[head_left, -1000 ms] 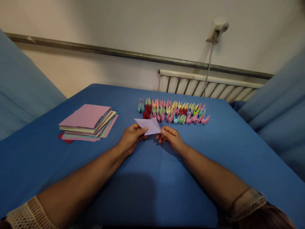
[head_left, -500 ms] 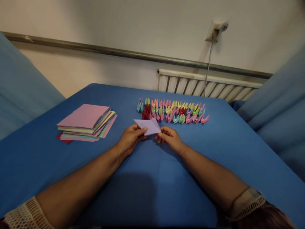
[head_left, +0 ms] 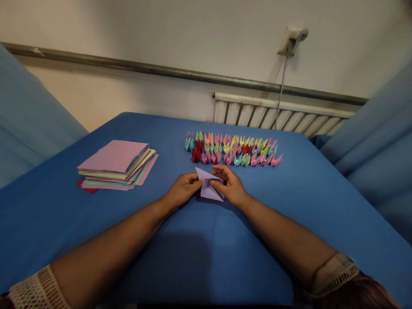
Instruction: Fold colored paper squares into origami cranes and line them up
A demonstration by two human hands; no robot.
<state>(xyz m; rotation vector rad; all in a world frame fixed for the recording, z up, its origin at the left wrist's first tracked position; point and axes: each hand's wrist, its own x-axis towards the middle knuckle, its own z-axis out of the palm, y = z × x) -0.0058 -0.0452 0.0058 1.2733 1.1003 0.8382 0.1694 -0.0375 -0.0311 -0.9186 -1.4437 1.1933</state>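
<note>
A partly folded sheet of lilac origami paper (head_left: 210,192) is between my hands, just above the blue-covered table. My left hand (head_left: 184,187) pinches its left edge, thumb on top and the other fingers mostly hidden beneath. On the right side, my right hand (head_left: 231,185) grips the paper with its thumb pressed on the near face and its fingers behind. Pointed corners stick out at the upper left and lower right. Behind my hands stand rows of small folded paper cranes (head_left: 236,148) in many colours.
A thick stack of coloured paper squares (head_left: 114,156), pink on top, lies at the left of the blue table (head_left: 180,266). Beyond the table are a radiator (head_left: 257,112), a wall pipe (head_left: 144,68) and a socket with a cord (head_left: 288,43). Blue curtains (head_left: 383,124) hang at both sides.
The lilac paper has turned and come slightly nearer to me. My right hand has shifted from its lower right corner to a grip with the thumb on its face.
</note>
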